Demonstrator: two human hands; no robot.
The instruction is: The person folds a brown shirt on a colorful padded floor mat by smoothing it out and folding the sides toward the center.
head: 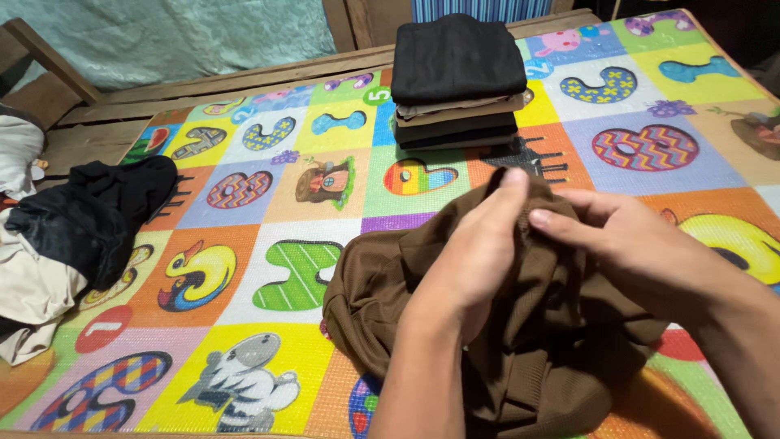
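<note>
A play mat point(325, 195) printed with bright numbers and cartoon animals in coloured squares is covering a wooden platform point(244, 77), whose bare planks are showing along the far edge at 11 to 12 o'clock. A brown ribbed garment point(528, 341) is lying crumpled on the mat at 5 o'clock, nearest the viewer. The left hand point(479, 252) is closing its fingers on a raised fold at the top of the garment, thumb up, gripping the cloth. The right hand point(626, 240) is coming in from 3 o'clock and pinching the same fold just beside the left thumb, its fingers likewise shut on the fabric. A stack of folded clothes point(457, 81), black on top with tan and dark layers beneath, is sitting on the mat at 12 o'clock, well apart from the hands. A loose heap of unfolded clothing point(73, 228), black cloth over pale cream pieces, is resting at 9 o'clock, half on the mat's edge. A pale teal cloth point(162, 36) is hanging behind the platform at 11 o'clock, and a strip of blue striped fabric point(479, 8) is showing at 12 o'clock behind the stack. A slanted wooden beam point(49, 65) is standing at 10 o'clock.
</note>
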